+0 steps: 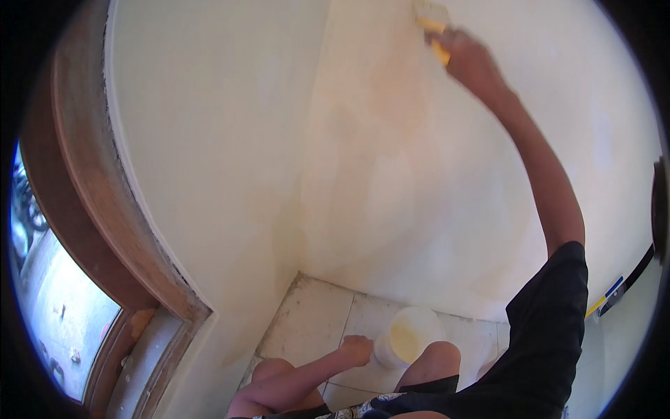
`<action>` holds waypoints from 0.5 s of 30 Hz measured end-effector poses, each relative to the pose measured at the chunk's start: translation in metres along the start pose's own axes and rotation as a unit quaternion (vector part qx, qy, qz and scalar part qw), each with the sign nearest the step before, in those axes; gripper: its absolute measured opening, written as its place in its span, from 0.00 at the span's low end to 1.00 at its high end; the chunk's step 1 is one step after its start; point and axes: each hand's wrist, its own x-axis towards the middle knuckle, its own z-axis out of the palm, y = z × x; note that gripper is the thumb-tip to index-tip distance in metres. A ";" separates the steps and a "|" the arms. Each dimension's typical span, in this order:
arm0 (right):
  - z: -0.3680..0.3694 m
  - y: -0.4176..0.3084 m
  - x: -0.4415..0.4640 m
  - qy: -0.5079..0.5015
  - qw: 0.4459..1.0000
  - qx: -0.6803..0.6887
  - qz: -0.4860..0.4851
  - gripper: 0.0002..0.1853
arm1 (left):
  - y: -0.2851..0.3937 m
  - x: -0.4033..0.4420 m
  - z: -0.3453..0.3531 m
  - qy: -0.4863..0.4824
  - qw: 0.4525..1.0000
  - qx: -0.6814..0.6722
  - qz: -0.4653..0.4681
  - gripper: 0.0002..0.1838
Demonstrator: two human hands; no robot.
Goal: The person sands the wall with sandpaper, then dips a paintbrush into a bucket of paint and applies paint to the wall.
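Observation:
My right hand [469,61] is raised high at the top right, with its fingers wrapped around the yellow handle of a wide paintbrush [433,14]. The pale bristles lie against or very close to the wall [419,174]. Low in the view, my left hand [357,350] is closed in a fist just left of a white bucket [427,322]. Whether those fingers grip anything is hidden. Inside the bucket a yellowish patch shows. It stands on the tiled floor between my knees and the wall.
A wall corner meets the tiled floor [314,307] ahead of me. On the left, a brown wooden door frame [80,160] borders a bright opening to the outside. At the right edge are a blue-and-yellow tool [606,297] and a dark round object [659,209].

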 end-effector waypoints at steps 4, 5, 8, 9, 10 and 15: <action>0.002 -0.072 -0.058 -0.122 0.980 0.138 -0.077 0.12 | -0.001 -0.003 -0.003 0.005 1.000 -0.015 -0.001 0.21; -0.020 -0.088 -0.055 -0.201 0.955 0.212 -0.046 0.08 | -0.001 -0.003 -0.004 0.000 1.000 -0.018 -0.002 0.21; -0.040 -0.085 -0.034 -0.288 0.889 0.339 0.111 0.05 | -0.002 0.001 -0.001 -0.017 1.000 -0.013 0.004 0.22; -0.029 -0.069 -0.030 -0.238 0.907 0.333 0.096 0.08 | -0.001 -0.001 -0.004 -0.014 1.000 -0.014 0.006 0.22; -0.003 -0.041 -0.029 -0.116 0.943 0.310 0.047 0.09 | 0.000 -0.004 -0.008 -0.010 1.000 -0.015 0.007 0.22; -0.052 0.012 0.031 0.066 0.987 0.110 0.092 0.10 | 0.000 0.000 -0.008 -0.015 1.000 -0.016 -0.004 0.21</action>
